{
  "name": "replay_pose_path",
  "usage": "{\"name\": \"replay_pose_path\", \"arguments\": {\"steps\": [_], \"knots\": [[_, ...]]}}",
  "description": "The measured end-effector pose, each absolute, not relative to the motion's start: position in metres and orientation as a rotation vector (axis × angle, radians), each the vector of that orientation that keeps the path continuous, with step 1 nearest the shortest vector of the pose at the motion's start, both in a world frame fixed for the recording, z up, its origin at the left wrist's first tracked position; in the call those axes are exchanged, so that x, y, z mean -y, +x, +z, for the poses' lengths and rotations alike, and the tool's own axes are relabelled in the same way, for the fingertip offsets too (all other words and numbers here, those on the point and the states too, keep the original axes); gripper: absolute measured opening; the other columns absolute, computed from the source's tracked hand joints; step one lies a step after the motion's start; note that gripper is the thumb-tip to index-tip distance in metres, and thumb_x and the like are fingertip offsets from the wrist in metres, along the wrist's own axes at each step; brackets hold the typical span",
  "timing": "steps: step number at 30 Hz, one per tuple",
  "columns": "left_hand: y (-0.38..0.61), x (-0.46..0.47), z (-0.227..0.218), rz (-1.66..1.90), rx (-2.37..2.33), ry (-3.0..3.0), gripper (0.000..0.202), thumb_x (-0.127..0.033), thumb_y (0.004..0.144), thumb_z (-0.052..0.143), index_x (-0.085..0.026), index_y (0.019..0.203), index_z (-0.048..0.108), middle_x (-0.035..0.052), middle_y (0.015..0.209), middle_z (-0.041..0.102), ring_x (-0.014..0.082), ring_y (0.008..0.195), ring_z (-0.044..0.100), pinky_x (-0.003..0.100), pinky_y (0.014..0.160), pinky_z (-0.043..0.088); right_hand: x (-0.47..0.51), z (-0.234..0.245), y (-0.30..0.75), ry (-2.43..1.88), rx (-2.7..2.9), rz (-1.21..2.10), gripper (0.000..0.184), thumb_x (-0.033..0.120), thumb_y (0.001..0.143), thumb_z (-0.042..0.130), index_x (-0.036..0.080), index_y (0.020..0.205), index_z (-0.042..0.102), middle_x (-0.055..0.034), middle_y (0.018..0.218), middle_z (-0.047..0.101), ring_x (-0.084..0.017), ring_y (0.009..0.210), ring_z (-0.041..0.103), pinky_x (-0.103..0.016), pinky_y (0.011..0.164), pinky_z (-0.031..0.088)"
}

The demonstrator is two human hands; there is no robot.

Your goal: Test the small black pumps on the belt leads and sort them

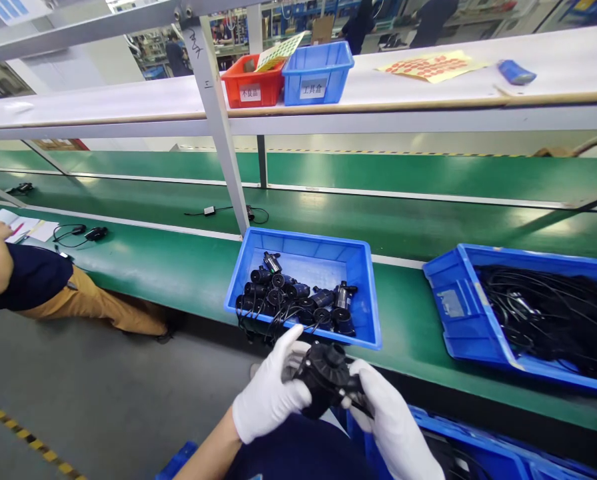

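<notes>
Both my hands wear white gloves and hold one black round-bodied device, perhaps a small pump (326, 373), over my lap at the bench's front edge. My left hand (273, 387) grips its left side, thumb and fingers around the body. On the other side my right hand (383, 413) closes on the part that sticks out to the right. Just beyond them a blue bin (361, 293) holds several similar black cylindrical devices (283, 290), their thin cables hanging over its front rim.
At right, another blue bin (448, 303) is full of black cables (533, 313). Below the bench edge are more blue bins (468, 447). A co-worker (43, 273) sits at left. On the upper shelf stand a red bin (253, 83) and a blue bin (318, 70); a metal post (218, 127) rises ahead.
</notes>
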State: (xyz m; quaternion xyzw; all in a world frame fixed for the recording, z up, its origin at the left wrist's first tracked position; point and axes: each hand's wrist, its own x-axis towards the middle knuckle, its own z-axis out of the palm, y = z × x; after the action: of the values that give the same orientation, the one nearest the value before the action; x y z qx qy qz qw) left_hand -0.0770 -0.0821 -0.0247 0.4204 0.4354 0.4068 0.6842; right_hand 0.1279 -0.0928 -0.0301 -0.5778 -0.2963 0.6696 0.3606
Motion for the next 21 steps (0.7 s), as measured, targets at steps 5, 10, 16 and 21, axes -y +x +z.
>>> {"name": "replay_pose_path", "arguments": {"steps": [5,10,16,21], "knots": [[-0.096,0.081,-0.027,1.062,-1.121,0.827,0.07,-0.075,0.096,0.047,-0.016,0.129,0.063,0.0171,0.118,0.071,0.0286,0.102,0.071,0.047,0.098,0.054,0.07,-0.013,0.121,-1.502,0.429,1.919,0.074,0.089,0.063,0.075,0.021,0.066,0.044,0.0088,0.05,0.036,-0.004,0.044,0.018,-0.017,0.041,0.012],[-0.076,0.095,-0.028,0.932,-1.227,0.878,0.086,-0.054,0.077,0.086,-0.026,0.15,0.048,0.0122,0.138,0.063,0.032,0.125,0.061,0.048,0.112,0.044,0.074,-0.01,0.111,-1.606,1.01,1.671,0.074,0.092,0.08,0.054,0.02,0.06,0.05,0.0003,0.058,0.051,-0.011,0.055,0.043,-0.023,0.053,0.037],[-0.07,0.091,-0.064,0.933,-0.544,0.362,0.08,-0.073,0.083,0.071,-0.016,0.138,0.062,0.0097,0.107,0.071,0.0183,0.079,0.066,0.032,0.073,0.054,0.095,-0.002,0.113,-1.406,1.267,1.667,0.073,0.082,0.095,0.031,0.023,0.061,0.056,-0.0035,0.059,0.06,-0.018,0.059,0.058,-0.03,0.062,0.05],[-0.074,0.085,-0.075,1.007,-0.327,0.125,0.082,-0.075,0.078,0.074,-0.018,0.137,0.065,0.0068,0.101,0.071,0.0149,0.077,0.065,0.028,0.072,0.053,0.1,0.0,0.12,-1.679,1.26,1.54,0.057,0.063,0.098,0.038,0.025,0.059,0.053,-0.0027,0.057,0.06,-0.019,0.058,0.061,-0.03,0.064,0.053]]}}
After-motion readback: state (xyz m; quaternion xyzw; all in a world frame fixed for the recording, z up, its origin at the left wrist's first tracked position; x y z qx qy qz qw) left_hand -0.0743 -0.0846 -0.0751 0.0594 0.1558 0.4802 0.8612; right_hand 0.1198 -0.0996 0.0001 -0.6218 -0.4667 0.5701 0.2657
